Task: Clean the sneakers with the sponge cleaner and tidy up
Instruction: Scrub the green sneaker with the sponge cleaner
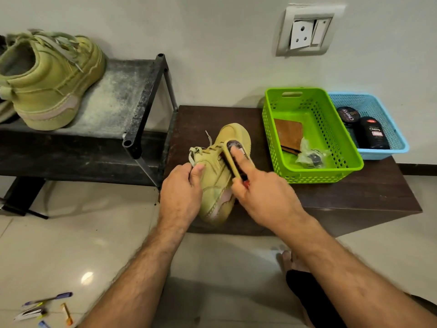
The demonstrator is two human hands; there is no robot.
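Observation:
An olive-tan sneaker (218,176) lies on a low dark wooden table (354,195), toe pointing away from me. My left hand (182,192) grips its collar and laces from the left. My right hand (262,192) holds the sponge cleaner (233,162), a tan-handled applicator, pressed along the sneaker's right side with my index finger stretched over it. The second sneaker (49,84) stands on a black metal rack (142,95) at the upper left, heel toward me.
A green plastic basket (352,159) with a wooden brush and a crumpled bag sits on the table's right part. Behind it a blue basket (399,147) holds polish containers. Pens lie on the tiled floor at the bottom left. A wall socket (305,34) is above.

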